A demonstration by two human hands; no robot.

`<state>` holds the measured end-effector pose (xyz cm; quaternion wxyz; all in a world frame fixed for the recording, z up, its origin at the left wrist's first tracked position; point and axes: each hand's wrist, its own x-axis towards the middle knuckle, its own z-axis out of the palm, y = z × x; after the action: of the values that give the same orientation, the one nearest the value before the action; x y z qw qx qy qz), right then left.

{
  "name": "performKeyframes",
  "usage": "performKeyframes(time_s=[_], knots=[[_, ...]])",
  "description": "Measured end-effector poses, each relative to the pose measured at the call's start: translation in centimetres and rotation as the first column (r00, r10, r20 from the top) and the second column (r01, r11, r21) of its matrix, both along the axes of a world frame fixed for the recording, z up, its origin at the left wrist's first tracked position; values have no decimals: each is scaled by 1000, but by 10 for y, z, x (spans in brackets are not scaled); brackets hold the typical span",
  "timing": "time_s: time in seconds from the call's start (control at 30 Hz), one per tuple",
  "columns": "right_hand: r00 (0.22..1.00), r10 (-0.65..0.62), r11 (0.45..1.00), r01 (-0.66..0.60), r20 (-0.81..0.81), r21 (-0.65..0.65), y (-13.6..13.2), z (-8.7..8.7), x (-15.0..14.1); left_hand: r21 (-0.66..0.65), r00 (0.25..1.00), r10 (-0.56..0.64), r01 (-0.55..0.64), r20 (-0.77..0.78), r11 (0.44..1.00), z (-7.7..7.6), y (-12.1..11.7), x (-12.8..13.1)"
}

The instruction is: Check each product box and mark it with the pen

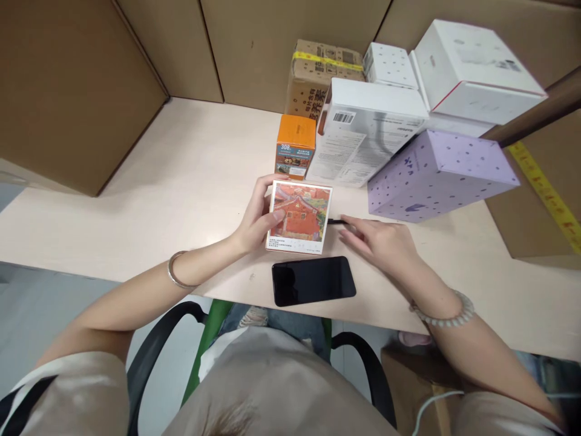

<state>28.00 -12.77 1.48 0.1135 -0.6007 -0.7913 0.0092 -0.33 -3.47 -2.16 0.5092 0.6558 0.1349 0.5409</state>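
My left hand point(255, 219) is closed around the left edge of a square picture box point(302, 218), its thumb lying on the front. The box's face has a painted red building, a white border and small print along the bottom. At its right side, my right hand point(379, 242) has its fingertips on a thin black stick-like thing point(336, 221), whose far end meets or passes behind the box's edge; I cannot tell which. Just below the box, a black phone point(314, 281) lies flat with its screen dark.
Behind the picture box stands an orange box point(296, 145). Around it are a brown carton point(318, 72) with yellow tape, a large white box point(367, 130), stacked white boxes point(476, 72) and a purple dotted box point(436, 175). Cardboard panels point(281, 48) border the pale table point(181, 175).
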Motion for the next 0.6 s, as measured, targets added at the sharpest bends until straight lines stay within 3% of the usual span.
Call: performKeyframes(time_s=[0.07, 0.2, 0.3, 0.43, 0.5, 0.6], knots=[[961, 47, 992, -76, -271, -99, -2, 5, -3, 5, 999, -30, 30, -18, 1000, 2, -3, -1], [722, -6, 922, -263, -692, -283, -1, 3, -15, 73, 993, -14, 22, -113, 997, 4, -7, -4], [592, -121, 854, -347, -796, -388, 7, -3, -32, 143, 981, 42, -16, -187, 990, 2, -5, -6], [447, -128, 887, -347, -885, -304, 22, -9, -51, 202, 973, 105, -63, -205, 977, 1, 2, -7], [427, -109, 913, -314, -897, -260, 26, -12, -54, 186, 976, 96, -58, -197, 981, 1, 9, -7], [512, -88, 952, -210, -855, -223, 26, -20, -51, 111, 981, 22, -1, -194, 994, -2, 22, -9]])
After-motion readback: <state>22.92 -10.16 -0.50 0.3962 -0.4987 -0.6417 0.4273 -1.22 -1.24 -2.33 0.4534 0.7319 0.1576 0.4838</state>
